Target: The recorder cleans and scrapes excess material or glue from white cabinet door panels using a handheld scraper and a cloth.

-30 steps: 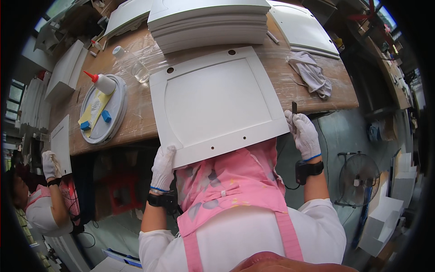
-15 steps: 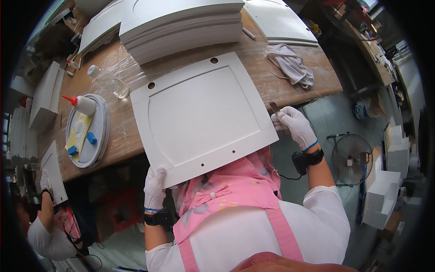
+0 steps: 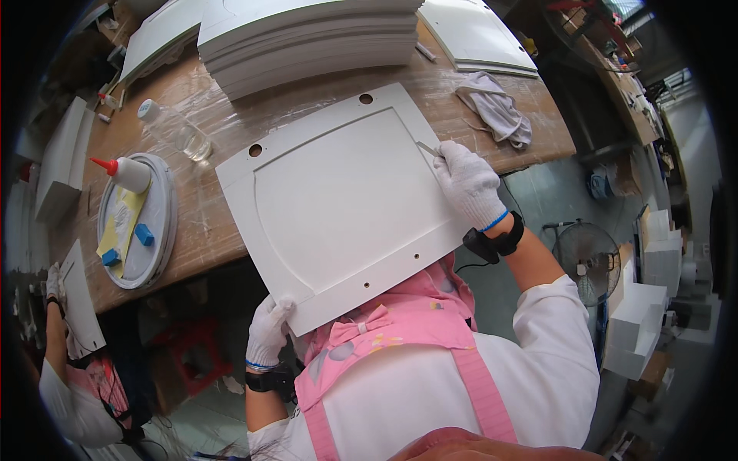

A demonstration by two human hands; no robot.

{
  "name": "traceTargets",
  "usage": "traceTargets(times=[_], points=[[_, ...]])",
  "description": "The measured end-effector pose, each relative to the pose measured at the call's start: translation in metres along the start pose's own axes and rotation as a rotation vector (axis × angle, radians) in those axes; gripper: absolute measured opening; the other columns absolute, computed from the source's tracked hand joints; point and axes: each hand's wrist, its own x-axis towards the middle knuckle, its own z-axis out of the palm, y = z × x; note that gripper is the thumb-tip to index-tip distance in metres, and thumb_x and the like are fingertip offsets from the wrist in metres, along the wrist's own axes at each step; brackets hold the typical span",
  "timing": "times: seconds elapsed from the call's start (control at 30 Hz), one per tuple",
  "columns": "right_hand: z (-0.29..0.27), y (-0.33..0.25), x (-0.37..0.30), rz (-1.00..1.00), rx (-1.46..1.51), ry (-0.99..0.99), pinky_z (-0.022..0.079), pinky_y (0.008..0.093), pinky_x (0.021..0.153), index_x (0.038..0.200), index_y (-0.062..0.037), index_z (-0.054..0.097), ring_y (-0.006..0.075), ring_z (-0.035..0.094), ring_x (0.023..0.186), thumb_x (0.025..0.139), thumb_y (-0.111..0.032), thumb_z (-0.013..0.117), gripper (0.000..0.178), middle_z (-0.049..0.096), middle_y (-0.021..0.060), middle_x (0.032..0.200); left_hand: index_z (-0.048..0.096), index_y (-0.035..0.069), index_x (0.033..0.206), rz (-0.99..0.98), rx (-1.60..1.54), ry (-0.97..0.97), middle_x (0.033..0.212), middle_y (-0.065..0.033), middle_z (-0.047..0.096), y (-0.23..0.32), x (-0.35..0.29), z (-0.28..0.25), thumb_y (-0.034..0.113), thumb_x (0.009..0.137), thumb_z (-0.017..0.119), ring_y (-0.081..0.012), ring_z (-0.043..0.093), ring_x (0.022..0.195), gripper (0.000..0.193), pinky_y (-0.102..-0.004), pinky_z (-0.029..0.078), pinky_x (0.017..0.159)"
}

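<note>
A white cabinet door panel (image 3: 346, 192) with a recessed, curved-edged centre lies across the near table edge and my lap. It has two large round holes along the far side and two small ones along the near side. My left hand (image 3: 269, 329), in a white knit glove, grips the panel's near left corner, thumb on top. My right hand (image 3: 467, 183), gloved too, is closed on a thin flat scraper-like blade (image 3: 426, 148). The blade's tip lies at the right edge of the recess; the rest is hidden by my fingers.
A stack of white panels (image 3: 307, 58) stands behind. To the left are a clear bottle (image 3: 181, 132) and a round lid (image 3: 171, 223) bearing a red-tipped glue bottle (image 3: 132, 175) and blue blocks. A grey cloth (image 3: 496, 111) lies right. A fan (image 3: 588, 261) stands beyond; another person works at left.
My right hand has moved from beside the panel's right edge onto the panel, bringing the blade to the recess edge. The panel has turned slightly; my left hand still holds its corner.
</note>
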Motion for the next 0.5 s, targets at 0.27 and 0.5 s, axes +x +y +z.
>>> traceTargets(times=[0.27, 0.5], points=[[0.02, -0.02, 0.022, -0.112, -0.308, 0.052, 0.054, 0.0433, 0.059, 0.119, -0.0102, 0.06, 0.033, 0.066, 0.072, 0.09, -0.011, 0.056, 0.029, 0.058, 0.0156, 0.091, 0.052, -0.003, 0.131, 0.049, -0.323, 0.034, 0.124, -0.0127, 0.062, 0.025, 0.044, 0.015, 0.02, 0.1, 0.053, -0.0247, 0.062, 0.113, 0.039, -0.0371, 0.052, 0.097], [0.027, -0.018, 0.027, -0.287, -0.505, -0.028, 0.053, 0.0403, 0.059, 0.131, -0.0064, 0.056, 0.0283, 0.066, 0.071, 0.09, -0.009, 0.051, 0.042, 0.063, 0.0153, 0.092, 0.047, -0.002, 0.138, 0.002, -0.201, 0.225, 0.126, -0.0127, 0.06, 0.038, 0.053, 0.028, 0.029, 0.102, 0.054, -0.022, 0.061, 0.113, 0.049, -0.0337, 0.051, 0.096]])
